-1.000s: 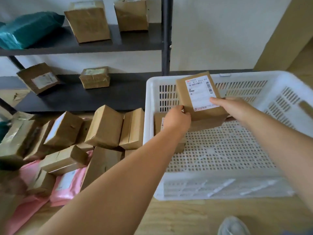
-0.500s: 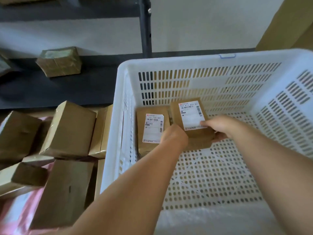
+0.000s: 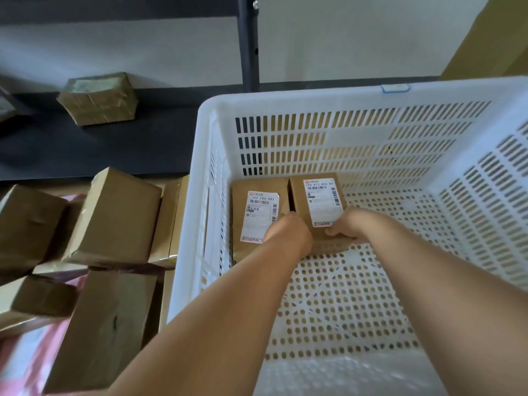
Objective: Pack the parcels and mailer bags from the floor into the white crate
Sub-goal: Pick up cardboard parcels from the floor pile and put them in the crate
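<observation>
1. Fingers of left hand (image 3: 288,235) and right hand (image 3: 346,227) are grasping the labelled parcel (image 3: 320,200).
2. It is sitting low at the white crate's (image 3: 314,99) eleven o'clock; nudging it flush against the neighbouring parcel (image 3: 258,214), at its nine o'clock, seems best.

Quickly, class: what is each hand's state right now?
Left hand: grips the brown cardboard parcel with the white label.
Right hand: grips the same parcel.
</observation>
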A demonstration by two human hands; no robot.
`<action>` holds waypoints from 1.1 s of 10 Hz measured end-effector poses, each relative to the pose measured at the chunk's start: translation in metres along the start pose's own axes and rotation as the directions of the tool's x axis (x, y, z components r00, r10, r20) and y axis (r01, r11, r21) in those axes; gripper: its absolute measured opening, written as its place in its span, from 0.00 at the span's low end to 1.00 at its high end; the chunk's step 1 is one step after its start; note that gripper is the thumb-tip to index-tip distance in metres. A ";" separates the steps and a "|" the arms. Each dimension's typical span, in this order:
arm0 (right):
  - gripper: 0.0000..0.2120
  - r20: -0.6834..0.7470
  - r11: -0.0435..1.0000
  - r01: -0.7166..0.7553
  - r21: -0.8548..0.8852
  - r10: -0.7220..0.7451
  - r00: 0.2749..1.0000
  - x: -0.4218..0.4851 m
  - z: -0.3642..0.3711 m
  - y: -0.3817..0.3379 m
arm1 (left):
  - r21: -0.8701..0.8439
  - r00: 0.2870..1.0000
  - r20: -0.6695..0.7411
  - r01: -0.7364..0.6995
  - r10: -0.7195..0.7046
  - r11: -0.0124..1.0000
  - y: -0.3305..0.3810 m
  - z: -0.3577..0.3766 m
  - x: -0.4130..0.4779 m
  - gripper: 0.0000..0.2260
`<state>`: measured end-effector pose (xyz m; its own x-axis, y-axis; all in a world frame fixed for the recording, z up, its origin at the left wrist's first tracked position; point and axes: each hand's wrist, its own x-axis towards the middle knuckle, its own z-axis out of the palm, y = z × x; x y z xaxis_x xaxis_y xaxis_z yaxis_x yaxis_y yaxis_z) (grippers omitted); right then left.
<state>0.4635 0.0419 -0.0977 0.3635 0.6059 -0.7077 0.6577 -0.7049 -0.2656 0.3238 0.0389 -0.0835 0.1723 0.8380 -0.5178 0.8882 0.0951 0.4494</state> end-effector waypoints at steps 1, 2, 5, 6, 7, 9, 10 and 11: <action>0.24 -0.101 0.999 0.031 -0.032 -0.035 0.994 -0.011 -0.003 -0.006 | 0.112 0.999 0.001 -0.044 0.044 0.993 -0.005 -0.002 -0.006 0.14; 0.16 -0.161 0.996 0.082 0.030 -0.076 0.984 -0.023 -0.006 -0.015 | 0.177 0.999 -0.021 -0.037 0.042 0.983 0.005 -0.020 -0.024 0.14; 0.08 -0.424 0.906 0.268 0.328 -0.113 0.899 -0.112 -0.022 -0.054 | -0.025 0.787 -0.531 -0.385 0.315 0.922 -0.011 -0.086 -0.114 0.11; 0.11 -0.519 0.838 0.447 0.312 -0.244 0.819 -0.158 -0.007 -0.061 | 0.054 0.665 -0.669 -0.401 0.332 0.914 -0.047 -0.108 -0.152 0.12; 0.11 -0.564 0.750 0.611 0.253 -0.399 0.723 -0.206 0.020 -0.074 | 0.110 0.597 -0.745 -0.331 0.298 0.937 -0.097 -0.125 -0.178 0.14; 0.10 -0.555 0.645 0.734 0.213 -0.538 0.634 -0.269 0.091 -0.120 | -0.009 0.658 -0.753 -0.012 0.001 1.000 -0.222 -0.127 -0.204 0.12; 0.11 -0.504 0.596 0.773 0.219 -0.610 0.612 -0.289 0.130 -0.139 | -0.047 0.750 -0.640 0.178 -0.167 0.983 -0.268 -0.120 -0.208 0.14; 0.14 -0.371 0.612 0.769 0.182 -0.682 0.630 -0.292 0.173 -0.147 | -0.143 0.797 -0.528 0.256 -0.292 0.956 -0.292 -0.110 -0.202 0.15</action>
<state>0.1464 -0.0954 0.0342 0.0254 0.9994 -0.0221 0.5620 -0.0326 -0.8265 -0.0178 -0.0992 -0.0299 -0.3471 0.9242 -0.1596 0.8325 0.3820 0.4013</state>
